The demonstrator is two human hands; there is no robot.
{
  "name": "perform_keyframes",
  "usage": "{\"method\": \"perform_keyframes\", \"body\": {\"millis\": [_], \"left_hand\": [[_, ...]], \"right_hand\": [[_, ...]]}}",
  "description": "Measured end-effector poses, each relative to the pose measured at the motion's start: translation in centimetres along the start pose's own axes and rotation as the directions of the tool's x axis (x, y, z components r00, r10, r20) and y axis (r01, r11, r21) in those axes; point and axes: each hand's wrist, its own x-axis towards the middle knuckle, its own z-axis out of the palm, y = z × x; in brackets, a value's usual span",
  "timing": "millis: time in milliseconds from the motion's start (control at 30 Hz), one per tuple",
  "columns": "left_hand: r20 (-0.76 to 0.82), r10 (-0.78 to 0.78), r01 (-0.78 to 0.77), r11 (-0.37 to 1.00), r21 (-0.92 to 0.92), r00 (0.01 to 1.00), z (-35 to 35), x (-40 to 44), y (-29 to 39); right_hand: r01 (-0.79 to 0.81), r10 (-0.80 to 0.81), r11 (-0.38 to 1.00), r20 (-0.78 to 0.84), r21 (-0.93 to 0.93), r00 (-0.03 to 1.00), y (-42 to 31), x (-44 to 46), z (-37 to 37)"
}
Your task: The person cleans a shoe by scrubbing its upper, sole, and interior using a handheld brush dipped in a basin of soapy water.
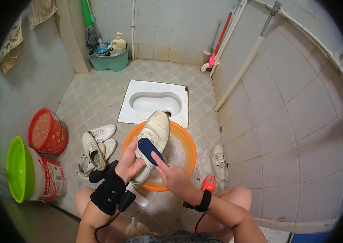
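A white shoe is tilted over an orange basin that holds cloudy, foamy water. My left hand is closed on the shoe's near left side, its thumb by the opening. In my right hand is a dark blue brush, pressed against the upper of the shoe. The brush's bristles are hidden beneath its back. The index finger of the right hand lies along the brush. Black bands with cables wrap both wrists.
Several white shoes lie left of the basin; another shoe is at the right wall. A squat toilet is set into the floor ahead. At left stand a red bucket and a white bucket with a green basin.
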Motion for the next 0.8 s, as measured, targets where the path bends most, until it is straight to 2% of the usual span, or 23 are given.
{"method": "perform_keyframes", "body": {"millis": [33,100,133,167,233,300,367,400,433,467,500,533,567,600,633,700,733,767,800], "left_hand": [[-0.003,-0.005,0.005,1.000,0.002,1.000,0.0,0.0,-0.2],[-0.051,0.005,0.005,0.981,0.193,0.999,0.8,0.0,-1.0],[-0.156,0.033,0.024,0.935,0.354,0.987,2.3,-0.7,-0.8],[-0.151,0.034,0.022,0.934,0.356,0.988,2.2,-0.5,-0.8],[-0.126,0.000,0.041,0.946,0.321,0.992,0.8,-0.7,-0.8],[-0.114,0.012,0.026,0.943,0.331,0.993,-0.3,-0.6,-0.9],[-0.159,0.160,-0.012,0.738,0.674,0.974,-0.4,-0.5,-1.3],[-0.148,0.258,-0.067,0.672,0.738,0.955,0.7,-0.6,-1.6],[-0.138,0.255,-0.071,0.670,0.739,0.957,0.9,-0.6,-1.4],[-0.219,0.207,0.059,0.585,0.809,0.953,0.8,-0.8,-1.1],[-0.313,0.169,0.197,0.488,0.851,0.935,0.4,-1.2,-1.0],[-0.323,0.171,0.204,0.490,0.848,0.931,0.2,-1.4,-1.1],[-0.247,0.185,0.174,0.340,0.924,0.951,0.2,-1.5,-1.2],[-0.165,0.183,0.132,0.180,0.975,0.969,0.3,-1.5,-1.3],[-0.161,0.180,0.130,0.175,0.976,0.970,0.0,-1.3,-1.4],[0.047,0.242,-0.059,0.044,0.997,0.969,-1.1,-0.6,-1.9],[-0.019,0.201,0.021,-0.008,1.000,0.979,-1.1,-0.7,-1.8],[-0.027,0.200,0.029,-0.005,1.000,0.979,-1.6,-1.0,-1.7],[-0.014,0.167,0.024,-0.056,0.998,0.986,-2.4,-1.3,-1.7]], "right_hand": [[-0.026,0.026,1.000,-0.002,-0.011,1.000,0.9,0.6,-0.1],[-0.055,0.055,0.998,-0.007,-0.027,0.998,2.0,2.2,-0.7],[-0.122,0.120,0.992,-0.052,-0.031,0.991,2.0,3.0,-1.3],[-0.190,0.186,0.981,-0.097,-0.028,0.978,1.9,3.5,-1.5],[-0.162,0.162,0.987,-0.031,0.011,0.986,0.6,1.5,-0.6],[-0.045,0.043,0.997,0.034,0.064,0.998,-0.7,0.5,-1.9],[-0.104,0.103,0.992,0.025,0.066,0.994,1.6,2.3,-2.3],[-0.177,0.177,0.984,0.001,0.024,0.984,1.9,2.9,-2.6],[-0.248,0.247,0.969,-0.027,-0.013,0.969,2.0,3.4,-2.8],[-0.116,0.118,0.993,-0.043,0.027,0.992,1.0,2.4,-2.1],[-0.119,0.120,0.992,-0.034,0.032,0.992,0.2,1.4,-2.3],[-0.009,0.008,1.000,0.034,0.014,0.999,-0.7,0.5,-2.5],[0.103,-0.103,0.995,0.098,0.002,0.990,-1.2,0.1,-2.7],[0.092,-0.092,0.996,0.014,-0.005,0.996,0.4,1.0,-2.3],[0.079,-0.080,0.997,-0.071,-0.009,0.994,2.0,2.0,-1.9],[-0.195,0.194,0.980,-0.032,-0.041,0.981,3.2,3.7,-3.0],[-0.120,0.120,0.993,-0.050,0.004,0.991,1.8,2.9,-2.3],[-0.123,0.124,0.992,-0.043,0.007,0.991,0.7,1.6,-2.6],[0.016,-0.015,1.000,0.067,-0.016,0.998,-0.6,0.5,-3.1]]}}
